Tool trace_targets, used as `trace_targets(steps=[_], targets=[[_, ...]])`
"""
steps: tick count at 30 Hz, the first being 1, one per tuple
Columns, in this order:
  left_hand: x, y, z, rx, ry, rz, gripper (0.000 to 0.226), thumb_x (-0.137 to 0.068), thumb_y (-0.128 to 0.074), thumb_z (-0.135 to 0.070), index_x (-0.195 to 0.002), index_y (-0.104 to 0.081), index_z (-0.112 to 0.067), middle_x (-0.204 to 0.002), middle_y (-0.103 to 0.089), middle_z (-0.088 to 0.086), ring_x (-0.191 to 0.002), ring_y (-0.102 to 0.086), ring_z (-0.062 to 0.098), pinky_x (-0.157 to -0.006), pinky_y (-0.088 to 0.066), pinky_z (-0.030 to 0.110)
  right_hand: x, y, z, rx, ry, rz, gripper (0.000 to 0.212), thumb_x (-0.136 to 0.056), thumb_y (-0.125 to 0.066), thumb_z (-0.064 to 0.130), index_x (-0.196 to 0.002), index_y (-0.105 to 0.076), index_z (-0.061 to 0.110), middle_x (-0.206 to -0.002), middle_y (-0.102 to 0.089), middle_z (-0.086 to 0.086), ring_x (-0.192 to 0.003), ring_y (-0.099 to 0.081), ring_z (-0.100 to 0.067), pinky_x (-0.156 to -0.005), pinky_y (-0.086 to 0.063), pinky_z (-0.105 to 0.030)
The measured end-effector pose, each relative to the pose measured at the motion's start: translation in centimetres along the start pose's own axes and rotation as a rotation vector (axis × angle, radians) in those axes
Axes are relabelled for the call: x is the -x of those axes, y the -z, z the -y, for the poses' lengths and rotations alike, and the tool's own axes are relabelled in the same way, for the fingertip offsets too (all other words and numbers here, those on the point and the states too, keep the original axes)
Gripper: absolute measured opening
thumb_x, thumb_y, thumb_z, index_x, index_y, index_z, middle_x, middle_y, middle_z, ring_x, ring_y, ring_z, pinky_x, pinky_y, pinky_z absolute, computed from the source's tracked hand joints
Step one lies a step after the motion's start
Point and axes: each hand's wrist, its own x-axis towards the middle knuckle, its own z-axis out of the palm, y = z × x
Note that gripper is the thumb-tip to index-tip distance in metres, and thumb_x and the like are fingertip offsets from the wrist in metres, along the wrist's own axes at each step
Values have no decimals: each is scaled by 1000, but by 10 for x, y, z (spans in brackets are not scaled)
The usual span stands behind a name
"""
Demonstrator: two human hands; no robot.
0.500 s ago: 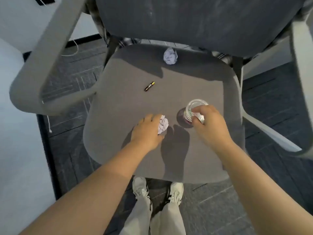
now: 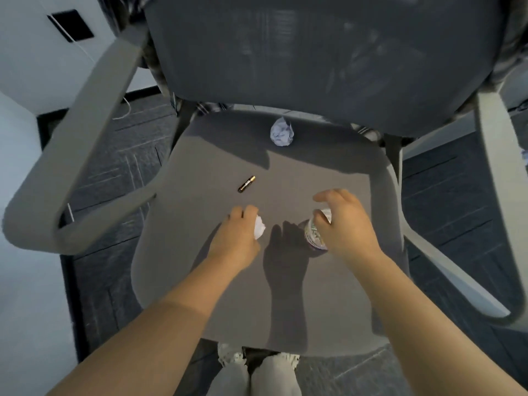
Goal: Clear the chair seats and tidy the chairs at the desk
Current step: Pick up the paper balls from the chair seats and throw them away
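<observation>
Chair seat: grey, padded, serving as landmark; mesh backrest at its rear, grey armrests either side.

Left hand: over the seat's middle, fingers curled round a crumpled white paper ball, which shows at the thumb side.

Right hand: over the seat's right half, fingers curled round a clear plastic cup; the cup appears lifted and tilted, though contact with the seat cannot be told.

Second paper ball: loose at the seat's rear, near the backrest.

Battery: small, dark with gold end, lying on the seat ahead of the left hand, apart from it.
</observation>
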Motion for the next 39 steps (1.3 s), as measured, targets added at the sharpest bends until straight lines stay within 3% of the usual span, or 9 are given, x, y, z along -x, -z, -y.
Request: trace_targets(steps=[4, 10, 18, 20, 22, 26, 29, 32, 39], targets=[[-32, 43, -10, 78, -15, -175, 47, -81, -56, -4, -125, -40, -7, -129, -44, 19, -111, -48, 36, -88, -43, 42, -39, 7, 12, 10, 38, -12, 35, -90, -50, 13, -124, -52, 7, -132, -49, -12, -121, -45, -29, -99, -38, -37], [-95, 73, -9, 62, 18, -276, 48, -80, -59, -5, -125, -41, -9, -127, -44, 19, -107, -49, 37, -86, -45, 44, -118, -3, 17, 62, 127, 2, 46, -88, -54, 16, -133, -44, 9, -138, -42, -11, -123, -43, -30, -100, -41, -40], [-146, 61, 15, 93, -11, -354, 49, -78, -57, -3, -126, -46, -11, -123, -48, 18, -109, -49, 36, -88, -46, 45, -194, -49, 16, 86, 141, 68, 61, -87, -56, 16, -141, -29, 25, -156, -9, -3, -136, -27, -34, -95, -45, -41], [-150, 60, 17, 98, -8, -366, 51, -79, -57, -4, -128, -45, -12, -121, -48, 19, -108, -49, 36, -89, -45, 44, -203, -55, 15, 61, 134, 54, 53, -86, -55, 9, -135, -37, 18, -154, -14, -7, -133, -31, -34, -96, -43, -39], [-151, 62, 16, 113, -16, -378, 51, -79, -57, -4, -128, -45, -11, -123, -48, 19, -109, -49, 36, -89, -44, 44, -206, -58, 16, 55, 136, -9, 37, -85, -52, 2, -120, -47, 10, -141, -32, -12, -120, -42, -37, -90, -44, -38], [-140, 73, 13, 156, -45, -415, 51, -76, -58, -2, -125, -48, -10, -126, -48, 18, -112, -50, 35, -89, -47, 45, -194, -50, 24, 6, 139, -68, 28, -81, -47, -5, -107, -52, 6, -124, -42, -15, -109, -42, -36, -78, -42, -35], [-122, 90, 5, 117, -71, -411, 51, -78, -58, -3, -126, -47, -13, -128, -49, 14, -116, -48, 31, -86, -41, 34, -176, -24, 35, -15, 164, -117, 25, -80, -46, -6, -101, -55, 5, -120, -45, -18, -107, -44, -38, -81, -45, -38], [-97, 112, -9, 125, -130, -404, 51, -78, -57, -2, -126, -47, -12, -128, -48, 14, -118, -45, 31, -93, -42, 39, -151, 13, 46, 4, 162, -138, 31, -79, -48, -7, -106, -54, 6, -124, -42, -17, -111, -40, -35, -88, -42, -40], [-16, 156, -57, 41, -320, -404, 48, -74, -58, -1, -120, -51, -12, -121, -52, 15, -112, -48, 32, -90, -42, 40, -44, 91, 60, 30, 100, -301, 35, -82, -53, -4, -116, -53, 7, -131, -42, -17, -113, -41, -37, -89, -41, -40]])
